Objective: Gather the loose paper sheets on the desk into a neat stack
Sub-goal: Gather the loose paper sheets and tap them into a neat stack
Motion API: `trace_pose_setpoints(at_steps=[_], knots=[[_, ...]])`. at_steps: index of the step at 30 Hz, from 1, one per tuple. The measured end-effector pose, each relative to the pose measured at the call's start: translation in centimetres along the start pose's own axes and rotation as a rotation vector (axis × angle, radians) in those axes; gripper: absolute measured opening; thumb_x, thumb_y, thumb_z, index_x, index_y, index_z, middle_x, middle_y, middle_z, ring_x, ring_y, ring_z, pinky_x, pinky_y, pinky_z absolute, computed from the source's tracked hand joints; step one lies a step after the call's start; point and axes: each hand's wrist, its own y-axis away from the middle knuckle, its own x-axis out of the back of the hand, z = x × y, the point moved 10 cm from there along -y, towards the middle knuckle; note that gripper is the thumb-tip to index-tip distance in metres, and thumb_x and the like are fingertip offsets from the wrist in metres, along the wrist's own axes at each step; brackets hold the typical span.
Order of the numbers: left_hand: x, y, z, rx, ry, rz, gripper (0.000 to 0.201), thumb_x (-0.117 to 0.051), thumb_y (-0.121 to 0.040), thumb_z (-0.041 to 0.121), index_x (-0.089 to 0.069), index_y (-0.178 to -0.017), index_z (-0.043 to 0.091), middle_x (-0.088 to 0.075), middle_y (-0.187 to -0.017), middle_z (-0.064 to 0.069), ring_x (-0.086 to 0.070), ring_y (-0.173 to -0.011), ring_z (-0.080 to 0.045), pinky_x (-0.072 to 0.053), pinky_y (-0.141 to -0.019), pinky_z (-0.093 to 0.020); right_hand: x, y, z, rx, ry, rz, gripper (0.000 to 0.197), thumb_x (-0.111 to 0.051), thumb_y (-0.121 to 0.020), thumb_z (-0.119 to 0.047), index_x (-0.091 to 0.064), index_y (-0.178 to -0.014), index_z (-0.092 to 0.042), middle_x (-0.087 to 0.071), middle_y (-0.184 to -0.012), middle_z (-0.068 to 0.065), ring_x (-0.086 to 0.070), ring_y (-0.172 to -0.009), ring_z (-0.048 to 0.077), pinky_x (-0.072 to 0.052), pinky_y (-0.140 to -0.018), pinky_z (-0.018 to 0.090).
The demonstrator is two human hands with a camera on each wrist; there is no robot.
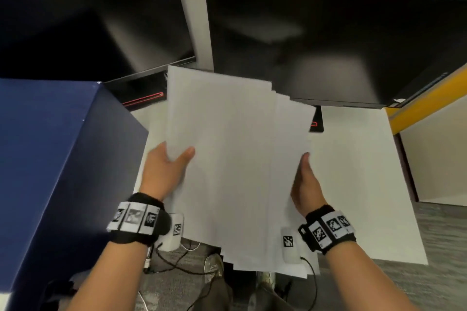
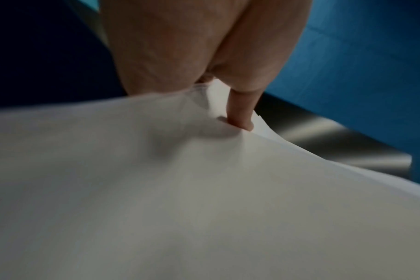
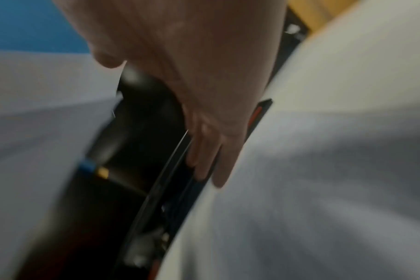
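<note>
A sheaf of white paper sheets [image 1: 235, 159], its edges fanned unevenly, is held up above the white desk [image 1: 353, 171] in the head view. My left hand [image 1: 166, 166] grips its left edge, thumb on top and fingers hidden beneath. The left wrist view shows that thumb [image 2: 242, 121] denting the paper [image 2: 204, 189]. My right hand [image 1: 305, 184] stands edge-on against the sheaf's right side with the thumb pointing up. In the blurred right wrist view its fingers [image 3: 204, 161] stretch out straight beside the paper [image 3: 36, 94].
Two dark monitors [image 1: 88, 28] [image 1: 328, 45] stand at the back of the desk, their stand bases [image 1: 317, 121] just beyond the sheets. A large dark blue box [image 1: 63, 159] rises at the left. Cables [image 1: 177, 262] and grey floor lie below the desk's near edge.
</note>
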Motion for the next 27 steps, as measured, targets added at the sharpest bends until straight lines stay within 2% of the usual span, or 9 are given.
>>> trace_pose_setpoints(at_steps=[3, 5, 7, 9, 11, 15, 19, 23, 27], knots=[[-6.0, 0.5, -4.1, 0.092, -0.028, -0.099, 0.021, -0.076, -0.085, 0.032, -0.069, -0.099, 0.019, -0.072, -0.088, 0.008, -0.069, -0.083, -0.012, -0.052, -0.069, -0.018, -0.2, 0.3, 0.0, -0.074, -0.17, -0.071, 0.075, -0.049, -0.085, -0.067, -0.048, -0.144, -0.02, -0.057, -0.141, 0.009, -0.051, -0.133, 0.028, -0.035, -0.112, 0.049], [-9.5, 0.8, -8.0, 0.193, -0.076, -0.139, 0.048, -0.076, -0.078, 0.048, -0.07, -0.111, 0.013, -0.075, -0.102, 0.002, -0.071, -0.096, -0.018, -0.059, -0.082, -0.03, 2.0, 0.3, 0.7, -0.065, 0.021, 0.034, 0.068, -0.058, -0.085, -0.061, -0.055, -0.138, -0.019, -0.065, -0.132, 0.005, -0.059, -0.125, 0.025, -0.041, -0.108, 0.047], [-12.0, 1.4, -10.5, 0.249, -0.135, -0.173, 0.074, -0.072, -0.073, 0.06, -0.064, -0.127, 0.01, -0.071, -0.122, -0.007, -0.068, -0.11, -0.025, -0.054, -0.097, -0.039, 4.3, 0.0, 1.2, -0.012, 0.351, 0.138, 0.059, -0.069, -0.084, -0.05, -0.058, -0.132, -0.018, -0.069, -0.124, 0.0, -0.065, -0.114, 0.02, -0.048, -0.101, 0.04], [-13.9, 2.1, -11.9, 0.279, -0.162, -0.192, 0.062, -0.072, -0.081, 0.05, -0.063, -0.127, 0.01, -0.07, -0.123, -0.008, -0.067, -0.11, -0.028, -0.053, -0.096, -0.036, 6.3, -0.5, 2.1, -0.003, 0.688, 0.228, 0.045, -0.069, -0.088, -0.03, -0.058, -0.128, -0.013, -0.068, -0.121, 0.003, -0.064, -0.101, 0.019, -0.05, -0.089, 0.032], [-14.9, 2.8, -12.6, 0.294, -0.201, -0.192, 0.052, -0.072, -0.084, 0.045, -0.064, -0.122, 0.011, -0.072, -0.118, -0.007, -0.068, -0.107, -0.028, -0.054, -0.09, -0.032, 8.1, -1.1, 3.7, -0.058, 0.814, 0.266, 0.04, -0.066, -0.09, -0.022, -0.058, -0.127, -0.011, -0.067, -0.121, 0.008, -0.061, -0.096, 0.02, -0.049, -0.086, 0.031], [-13.9, 2.3, -12.6, 0.318, -0.255, -0.111, 0.055, -0.07, -0.086, 0.044, -0.057, -0.13, 0.014, -0.067, -0.119, -0.005, -0.065, -0.111, -0.027, -0.048, -0.088, -0.026, 11.9, -2.0, 3.4, -0.094, 0.916, 0.415, 0.037, -0.065, -0.088, -0.024, -0.059, -0.122, -0.009, -0.068, -0.108, 0.01, -0.064, -0.098, 0.027, -0.047, -0.082, 0.03], [-13.7, -1.1, -11.4, 0.309, -0.308, -0.043, 0.065, -0.057, -0.092, 0.049, -0.043, -0.144, 0.011, -0.059, -0.132, -0.012, -0.059, -0.118, -0.029, -0.046, -0.099, -0.036, 15.1, -2.9, 1.5, -0.211, 0.948, 0.685, 0.068, -0.054, -0.092, -0.046, -0.042, -0.142, -0.001, -0.042, -0.139, 0.022, -0.047, -0.125, 0.039, -0.041, -0.101, 0.042], [-17.4, -2.7, -9.2, 0.327, -0.345, -0.121, 0.056, -0.046, -0.102, 0.038, -0.034, -0.148, 0.009, -0.049, -0.142, -0.018, -0.05, -0.128, -0.036, -0.042, -0.101, -0.039, 11.4, -6.6, 1.8, -0.321, 1.097, 0.563, 0.07, -0.045, -0.095, -0.049, -0.036, -0.144, 0.001, -0.033, -0.142, 0.023, -0.04, -0.129, 0.04, -0.037, -0.105, 0.045], [-18.3, -3.7, -8.0, 0.311, -0.381, -0.1, 0.057, -0.048, -0.099, 0.043, -0.038, -0.146, 0.012, -0.049, -0.143, -0.014, -0.049, -0.129, -0.036, -0.036, -0.107, -0.046, 8.0, -9.6, 0.6, -0.094, 1.048, 0.365, 0.072, -0.056, -0.092, -0.037, -0.027, -0.152, -0.011, -0.035, -0.146, 0.019, -0.038, -0.134, 0.037, -0.037, -0.11, 0.046]])
